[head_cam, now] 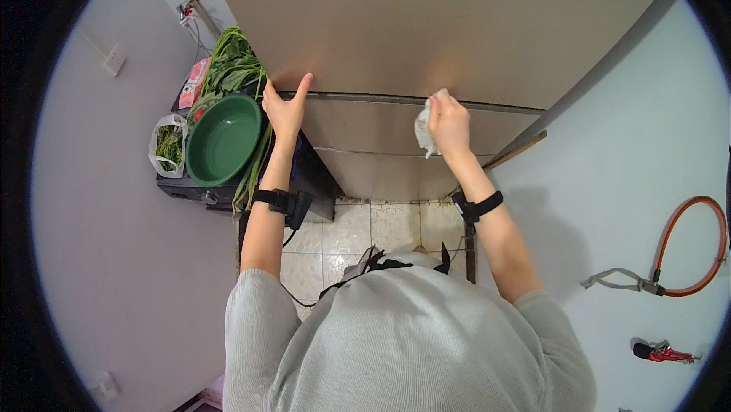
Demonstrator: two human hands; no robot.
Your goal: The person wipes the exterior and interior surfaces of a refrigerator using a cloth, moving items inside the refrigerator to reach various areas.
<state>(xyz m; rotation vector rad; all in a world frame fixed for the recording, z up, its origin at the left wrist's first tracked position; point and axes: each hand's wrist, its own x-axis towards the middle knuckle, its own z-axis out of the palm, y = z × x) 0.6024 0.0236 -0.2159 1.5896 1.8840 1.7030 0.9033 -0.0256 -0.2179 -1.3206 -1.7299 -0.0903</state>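
A tall refrigerator with a brownish-grey front (434, 23) stands before me, with dark horizontal gaps between its doors. My left hand (285, 109) rests at the left edge of the front, near the upper gap, thumb and fingers spread. In my right hand (449, 126) is a crumpled white cloth or tissue (424, 129), held against the front around the same gap. My right fingers are bent over it, so part of it is hidden. Both wrists wear black strapped devices.
Left of the refrigerator, a dark cabinet (197, 188) carries a green plastic basin (223, 140), leafy greens (234, 66) and a white plastic bag of vegetables (169, 146). A wooden stick (517, 149) leans at right. An orange cable loop (665, 240) and keys (665, 352) hang on the right wall.
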